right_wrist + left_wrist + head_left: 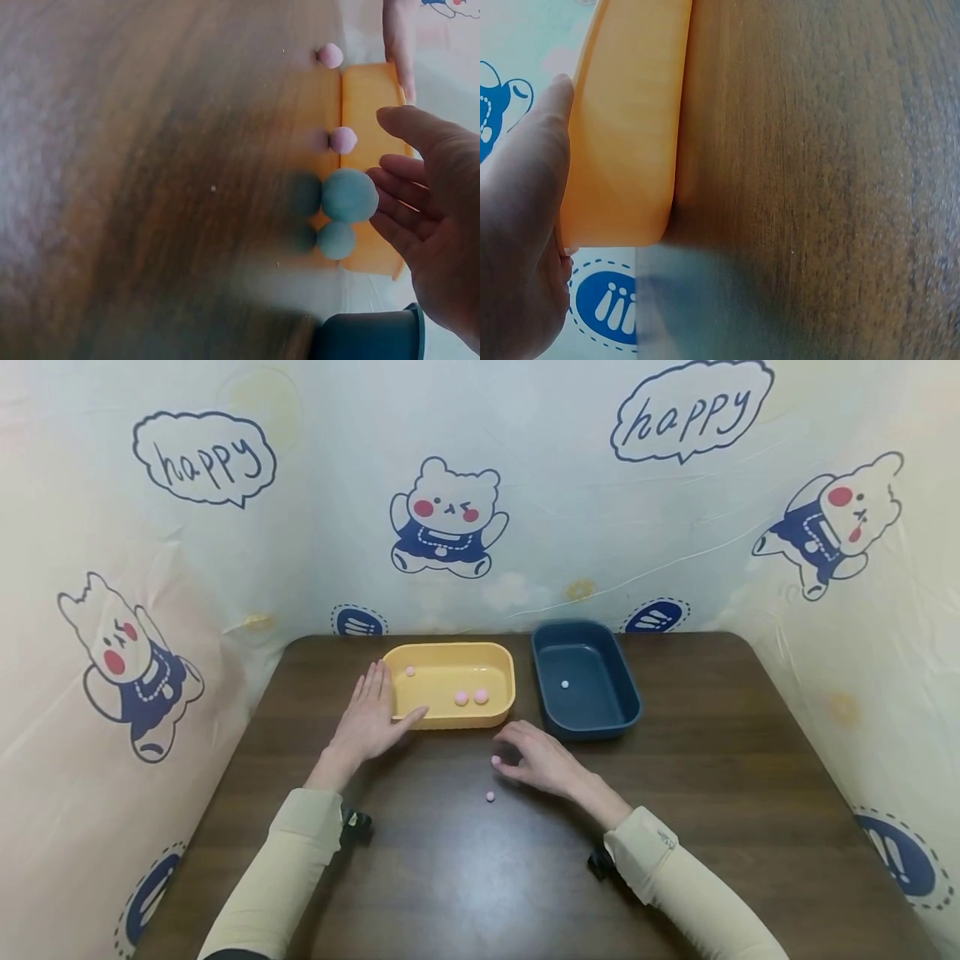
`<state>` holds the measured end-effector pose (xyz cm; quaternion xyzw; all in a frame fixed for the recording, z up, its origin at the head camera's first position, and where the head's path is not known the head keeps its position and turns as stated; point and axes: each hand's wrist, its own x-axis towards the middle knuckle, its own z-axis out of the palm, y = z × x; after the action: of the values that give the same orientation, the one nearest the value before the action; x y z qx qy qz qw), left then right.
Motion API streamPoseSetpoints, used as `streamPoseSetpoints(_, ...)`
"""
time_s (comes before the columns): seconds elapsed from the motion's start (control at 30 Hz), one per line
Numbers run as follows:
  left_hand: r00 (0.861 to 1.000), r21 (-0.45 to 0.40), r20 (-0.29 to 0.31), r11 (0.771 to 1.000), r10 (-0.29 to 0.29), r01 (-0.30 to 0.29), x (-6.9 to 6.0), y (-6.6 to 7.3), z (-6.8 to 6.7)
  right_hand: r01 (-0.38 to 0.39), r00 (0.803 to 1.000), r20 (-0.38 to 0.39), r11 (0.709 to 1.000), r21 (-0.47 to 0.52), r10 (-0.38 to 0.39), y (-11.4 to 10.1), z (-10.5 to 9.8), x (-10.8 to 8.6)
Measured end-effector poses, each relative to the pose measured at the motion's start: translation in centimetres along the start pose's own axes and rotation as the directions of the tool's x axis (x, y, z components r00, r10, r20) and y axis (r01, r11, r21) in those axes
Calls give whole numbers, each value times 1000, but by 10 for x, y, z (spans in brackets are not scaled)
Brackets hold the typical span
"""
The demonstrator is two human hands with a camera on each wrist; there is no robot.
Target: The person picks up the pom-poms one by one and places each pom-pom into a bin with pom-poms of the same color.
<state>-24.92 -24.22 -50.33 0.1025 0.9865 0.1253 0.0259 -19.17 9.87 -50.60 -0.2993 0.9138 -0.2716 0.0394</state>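
Larger teal ball (pixel 349 195), round (slightly greyish)

The yellow tray (pixel 442 677) and blue tray (pixel 592 700) flank a narrow gap.

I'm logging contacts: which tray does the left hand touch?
The yellow tray: the left hand lies against its end; the blue tray stands apart.

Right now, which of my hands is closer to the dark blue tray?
Your right. The right hand is just in front of the dark blue tray, by its near left corner; the left hand rests at the yellow tray's left end.
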Motion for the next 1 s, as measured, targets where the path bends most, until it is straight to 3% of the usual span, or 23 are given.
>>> streamPoseSetpoints(0.4, 1000, -13, 7, 1000, -17, 17, -1, 2, -1, -18, 998, 61, 1000, 0, 18, -2, 6, 2)
streamPoseSetpoints(1.0, 1000, -10, 10, 1000, -18, 18, -2, 1, -1, -17, 997, 73, 1000, 1, 17, 0, 14, 7)
